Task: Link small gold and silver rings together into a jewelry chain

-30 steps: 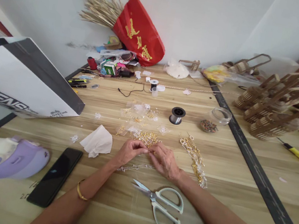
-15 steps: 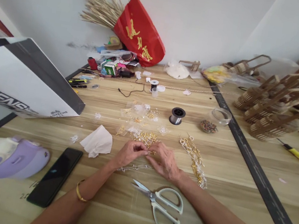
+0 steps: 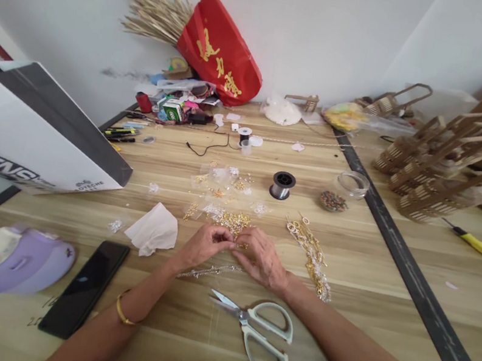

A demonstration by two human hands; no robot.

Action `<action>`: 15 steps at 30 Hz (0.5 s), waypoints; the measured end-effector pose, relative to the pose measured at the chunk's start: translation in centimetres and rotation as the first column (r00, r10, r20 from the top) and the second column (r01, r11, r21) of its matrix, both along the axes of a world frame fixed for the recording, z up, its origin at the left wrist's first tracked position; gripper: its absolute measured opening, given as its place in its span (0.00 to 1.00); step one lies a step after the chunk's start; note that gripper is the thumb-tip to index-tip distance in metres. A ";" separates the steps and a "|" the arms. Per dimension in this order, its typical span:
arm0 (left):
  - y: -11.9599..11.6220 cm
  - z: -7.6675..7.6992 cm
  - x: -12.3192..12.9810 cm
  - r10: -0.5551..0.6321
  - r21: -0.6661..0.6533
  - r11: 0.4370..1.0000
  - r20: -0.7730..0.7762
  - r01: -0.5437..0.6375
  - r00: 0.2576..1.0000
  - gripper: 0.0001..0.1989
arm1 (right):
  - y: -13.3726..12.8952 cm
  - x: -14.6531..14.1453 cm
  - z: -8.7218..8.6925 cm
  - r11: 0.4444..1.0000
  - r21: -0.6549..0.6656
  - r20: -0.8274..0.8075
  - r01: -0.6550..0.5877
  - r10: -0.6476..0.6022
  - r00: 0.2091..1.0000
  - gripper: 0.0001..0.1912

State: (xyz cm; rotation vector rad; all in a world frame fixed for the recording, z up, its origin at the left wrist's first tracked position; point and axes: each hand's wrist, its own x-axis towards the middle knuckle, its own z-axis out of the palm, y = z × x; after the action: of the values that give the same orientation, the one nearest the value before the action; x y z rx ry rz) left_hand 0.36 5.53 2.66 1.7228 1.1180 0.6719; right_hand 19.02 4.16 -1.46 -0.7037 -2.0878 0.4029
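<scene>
My left hand (image 3: 207,245) and my right hand (image 3: 261,258) meet at the fingertips over the table, each in a pinch. What they hold between them is too small to make out. Just beyond the fingers lies a pile of gold and silver beads (image 3: 234,221). A silver beaded chain (image 3: 212,270) runs on the table below both hands. Nearer to me rest scissors (image 3: 241,315) with pale green handles, blades slightly apart. Right of my right hand lies a bundle of gold and silver chains (image 3: 312,255).
A wire spool (image 3: 283,186) and a glass jar of coloured beads (image 3: 343,193) stand behind. A white tissue (image 3: 153,230), a phone (image 3: 84,288) and a purple-and-white device (image 3: 19,262) lie left, near a large box (image 3: 37,128). Small woven baskets (image 3: 431,175) stand right.
The whole view has shifted slightly, so things appear a little further left. My hands stay together in the same pinch, with hardly any movement.
</scene>
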 end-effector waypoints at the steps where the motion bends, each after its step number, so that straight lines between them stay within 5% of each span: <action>1: 0.0 0.0 0.0 -0.009 0.006 1.000 -0.005 0.009 1.000 0.12 | 0.0 0.0 -0.1 1.000 -0.007 -0.008 -0.011 0.011 1.000 0.08; 15: 0.2 0.9 -0.3 -0.051 0.084 0.995 -0.125 0.062 0.991 0.08 | 0.0 0.1 -0.1 0.999 0.008 0.071 0.041 -0.042 0.997 0.05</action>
State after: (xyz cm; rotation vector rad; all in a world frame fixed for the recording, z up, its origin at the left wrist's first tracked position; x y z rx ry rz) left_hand 0.11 5.78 3.53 1.8850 1.1343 0.5939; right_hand 19.10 4.21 -1.58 -0.7658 -2.1365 0.3521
